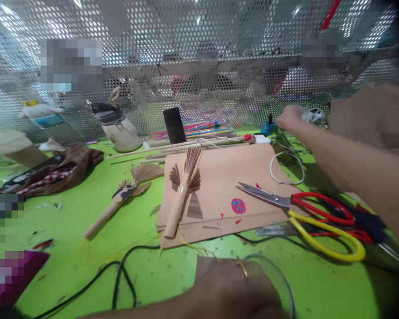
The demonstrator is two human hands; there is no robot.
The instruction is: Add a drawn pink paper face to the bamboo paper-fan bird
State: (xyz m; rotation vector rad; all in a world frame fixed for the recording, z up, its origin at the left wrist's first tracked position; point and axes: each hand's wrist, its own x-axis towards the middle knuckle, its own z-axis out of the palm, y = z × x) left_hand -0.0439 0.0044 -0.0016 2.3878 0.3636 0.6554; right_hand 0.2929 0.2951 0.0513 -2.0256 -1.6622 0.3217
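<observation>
My right hand point(289, 118) reaches far out to the back right of the green table, closed near a blue object point(268, 128) and a white round thing point(314, 115); what it grips is unclear. My left hand point(234, 288) rests low at the near edge, blurred, with a ring on one finger, touching a clear round rim point(282, 279). Between them lies a stack of tan sheets point(219, 190). On it sit a wooden stick figure with fanned strips point(182, 190), a pink round cutout point(238, 205) and large scissors with red and yellow handles point(305, 212).
A second stick figure point(119, 199) lies left of the sheets. A black phone point(174, 125) leans on the perforated metal screen point(199, 66), with coloured straws point(206, 128), bamboo sticks point(186, 146), a jar point(118, 126) and a brown pouch point(53, 170) nearby. Black cable point(119, 274) runs along the front.
</observation>
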